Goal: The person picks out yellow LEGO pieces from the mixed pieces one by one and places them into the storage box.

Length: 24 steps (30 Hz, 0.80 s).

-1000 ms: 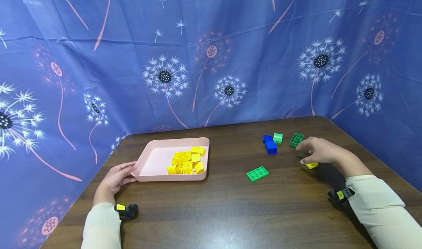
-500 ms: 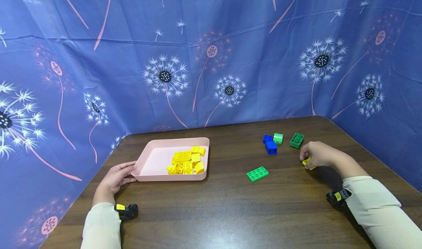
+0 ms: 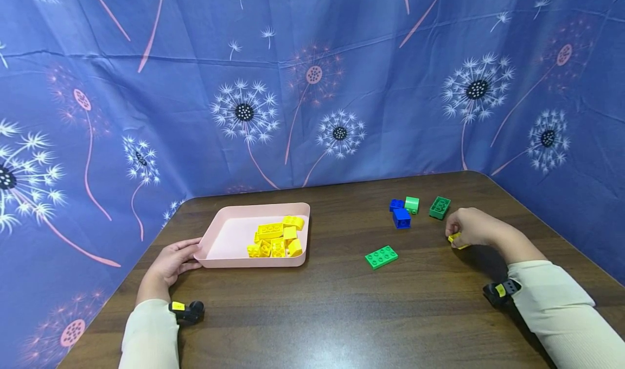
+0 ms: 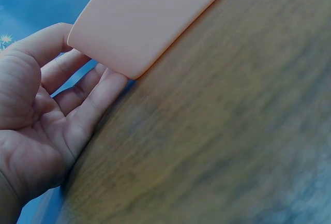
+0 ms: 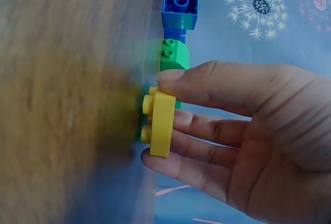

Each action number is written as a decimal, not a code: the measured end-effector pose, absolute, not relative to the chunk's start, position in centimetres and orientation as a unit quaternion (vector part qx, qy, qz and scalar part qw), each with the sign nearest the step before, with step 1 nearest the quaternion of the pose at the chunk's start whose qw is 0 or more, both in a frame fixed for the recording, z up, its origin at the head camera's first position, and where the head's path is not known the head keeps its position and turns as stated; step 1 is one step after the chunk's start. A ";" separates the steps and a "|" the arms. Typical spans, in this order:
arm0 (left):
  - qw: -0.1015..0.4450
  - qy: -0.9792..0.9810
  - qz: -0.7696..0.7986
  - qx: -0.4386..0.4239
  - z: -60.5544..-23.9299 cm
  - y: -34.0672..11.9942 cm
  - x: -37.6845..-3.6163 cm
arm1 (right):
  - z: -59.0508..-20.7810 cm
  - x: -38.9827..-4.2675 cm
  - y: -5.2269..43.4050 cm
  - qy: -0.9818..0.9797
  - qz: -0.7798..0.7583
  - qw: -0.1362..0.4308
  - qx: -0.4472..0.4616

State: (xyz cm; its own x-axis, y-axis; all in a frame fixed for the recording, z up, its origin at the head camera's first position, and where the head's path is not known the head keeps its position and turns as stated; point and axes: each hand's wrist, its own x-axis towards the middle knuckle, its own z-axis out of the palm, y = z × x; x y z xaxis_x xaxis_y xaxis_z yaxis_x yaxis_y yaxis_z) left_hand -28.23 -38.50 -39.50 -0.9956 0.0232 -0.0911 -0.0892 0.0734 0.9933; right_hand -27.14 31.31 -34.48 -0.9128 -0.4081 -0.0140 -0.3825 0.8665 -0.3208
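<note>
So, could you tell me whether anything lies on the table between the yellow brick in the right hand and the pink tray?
The right hand pinches the yellow brick. Between it and the pink tray only the flat green plate lies, low on the table and near the direct line.

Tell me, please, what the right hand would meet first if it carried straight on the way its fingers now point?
Probably the dark green brick: the right hand, pinching a yellow brick, points leftward and away. Depth is unclear; it might pass just beside it.
</note>
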 end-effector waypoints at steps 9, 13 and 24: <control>0.036 0.735 0.676 -0.025 -39.3 -38.3 -28.1 | -33.8 -27.0 30.8 0.964 -0.156 0.013 -0.213; 0.036 0.734 0.677 -0.020 -39.2 -38.4 -28.1 | -33.1 -27.0 30.1 0.959 -0.169 0.011 -0.226; 0.038 0.737 0.674 -0.026 -39.3 -38.2 -28.2 | -32.2 -27.0 25.7 0.944 -0.171 -0.005 -0.284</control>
State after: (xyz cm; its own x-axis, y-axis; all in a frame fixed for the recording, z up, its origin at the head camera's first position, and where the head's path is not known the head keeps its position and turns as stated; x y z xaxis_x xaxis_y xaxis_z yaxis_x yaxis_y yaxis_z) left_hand -28.21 -38.17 -39.31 -0.9958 0.0137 -0.0908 -0.0892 0.0904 0.9919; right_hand -27.02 25.73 -32.18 -0.8390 -0.5338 0.1061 -0.5371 0.7805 -0.3200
